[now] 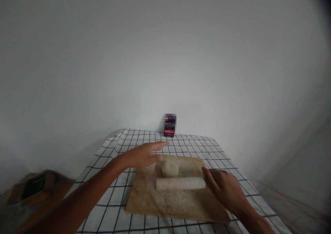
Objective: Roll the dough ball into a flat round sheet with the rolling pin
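My left hand (pixel 146 154) hovers over the far left corner of a floured wooden board (pixel 144 203), its fingers stretched out and holding nothing. Just right of it lies a pale, rounded piece of dough (pixel 170 168). A light, flour-dusted rolling pin (pixel 181 183) runs crosswise in front of the dough. At the pin's right end is my right hand (pixel 223 185), its fingers curled around that end. The far fingers of this hand are hidden behind its back and thumb.
A black-and-white checked cloth (pixel 111 196) covers the table. A phone (pixel 169 125) with a lit screen leans upright against the plain wall (pixel 165 54) at the back. Low on the left stands a brown object with a dark panel (pixel 33 187), blurred.
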A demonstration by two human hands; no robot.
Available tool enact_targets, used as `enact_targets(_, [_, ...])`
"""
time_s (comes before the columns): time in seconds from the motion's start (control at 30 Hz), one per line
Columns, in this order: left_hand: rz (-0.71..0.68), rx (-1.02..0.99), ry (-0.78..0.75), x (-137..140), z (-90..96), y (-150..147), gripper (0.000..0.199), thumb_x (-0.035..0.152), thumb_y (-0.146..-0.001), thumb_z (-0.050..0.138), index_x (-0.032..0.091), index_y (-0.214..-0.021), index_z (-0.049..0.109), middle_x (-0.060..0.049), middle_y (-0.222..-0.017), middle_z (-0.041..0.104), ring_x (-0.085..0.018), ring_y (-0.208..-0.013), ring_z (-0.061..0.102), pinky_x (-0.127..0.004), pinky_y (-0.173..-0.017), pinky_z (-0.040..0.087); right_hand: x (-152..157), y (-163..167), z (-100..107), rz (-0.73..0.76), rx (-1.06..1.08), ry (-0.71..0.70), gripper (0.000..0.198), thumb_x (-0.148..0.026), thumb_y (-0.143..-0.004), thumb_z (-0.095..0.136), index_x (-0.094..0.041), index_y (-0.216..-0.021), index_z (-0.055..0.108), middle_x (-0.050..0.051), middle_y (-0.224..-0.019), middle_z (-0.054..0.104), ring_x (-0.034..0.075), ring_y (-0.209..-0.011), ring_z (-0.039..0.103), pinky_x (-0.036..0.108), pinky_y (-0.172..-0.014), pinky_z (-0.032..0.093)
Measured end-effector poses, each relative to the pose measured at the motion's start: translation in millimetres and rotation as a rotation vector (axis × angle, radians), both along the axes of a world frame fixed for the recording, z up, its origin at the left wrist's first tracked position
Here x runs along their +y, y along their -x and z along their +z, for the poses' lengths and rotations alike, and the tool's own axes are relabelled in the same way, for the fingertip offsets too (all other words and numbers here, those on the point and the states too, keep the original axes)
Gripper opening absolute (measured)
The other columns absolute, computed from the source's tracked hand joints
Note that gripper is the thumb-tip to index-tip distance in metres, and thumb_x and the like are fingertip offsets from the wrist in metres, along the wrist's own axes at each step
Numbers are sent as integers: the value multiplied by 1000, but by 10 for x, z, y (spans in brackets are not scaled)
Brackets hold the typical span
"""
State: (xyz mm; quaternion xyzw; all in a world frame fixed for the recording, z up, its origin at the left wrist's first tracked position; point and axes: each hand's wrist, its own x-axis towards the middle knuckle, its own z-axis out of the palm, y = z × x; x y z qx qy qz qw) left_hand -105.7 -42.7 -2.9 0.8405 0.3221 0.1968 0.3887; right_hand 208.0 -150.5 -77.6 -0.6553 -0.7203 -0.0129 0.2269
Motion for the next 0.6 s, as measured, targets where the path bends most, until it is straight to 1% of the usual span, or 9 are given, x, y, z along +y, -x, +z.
enact_targets(0.07, [127,-64,-54,-94,115,9,60,54,-103,51,21,-152,58,-10,-160,60,-28,-148,55,-43,-124,42,140,126,195,-65,-99,37,71,-52,-111,22,-24,-62,64,9,-63,72,25,-62,71,34,-58,37])
enact_targets(0.13, [218,-31,-132,-231,86,-62,58,53,-106,43,20,-151,58,-11,-157,62,-29,-145,57,-46,-124,41,267,278,314,-89,-173,72,71,-49,-112,23,-23,-68,71,11,-71,77,27,-67,74,33,-60,36])
enact_targets(0.2, [281,119,-199,-342,-77,-170,56,50,-107,41,22,-153,56,-13,-157,62,-34,-144,58,-54,-124,39,367,400,320,-64,-241,103,67,-46,-113,27,-22,-75,76,13,-76,79,28,-71,75,33,-61,38])
enact_targets(0.23, [315,187,-261,-367,-188,-222,53,45,-107,41,21,-152,57,-14,-155,63,-36,-144,57,-60,-126,34,408,432,284,-36,-274,119,63,-43,-113,29,-22,-79,77,13,-78,79,27,-72,76,32,-61,38])
enact_targets(0.3, [350,292,-383,-346,-407,-297,49,37,-108,38,20,-149,60,-17,-150,67,-37,-145,57,-65,-128,27,482,433,170,39,-333,132,50,-38,-111,36,-23,-91,79,12,-79,79,26,-74,76,30,-60,39])
enact_targets(0.37, [390,328,-452,-247,-568,-318,46,29,-106,42,22,-148,61,-18,-153,64,-36,-151,51,-66,-131,21,556,374,64,121,-357,123,37,-34,-109,43,-26,-102,78,9,-80,79,25,-75,75,28,-59,39])
enact_targets(0.43, [375,343,-438,-110,-659,-288,45,23,-103,47,23,-145,63,-17,-158,60,-38,-155,45,-70,-131,19,631,311,6,176,-331,114,32,-35,-108,46,-26,-103,76,7,-77,77,23,-71,74,27,-58,38])
enact_targets(0.5, [311,349,-393,26,-708,-230,43,21,-100,50,24,-139,68,-15,-160,58,-42,-156,43,-73,-129,21,699,270,-23,189,-274,122,37,-37,-109,43,-24,-96,75,6,-72,74,22,-65,71,27,-57,38])
enact_targets(0.6, [192,324,-377,157,-757,-151,34,19,-98,53,25,-123,75,-12,-159,59,-41,-153,47,-65,-128,31,758,217,-143,205,-227,89,35,-37,-107,45,-25,-96,76,6,-69,72,21,-61,68,28,-57,41])
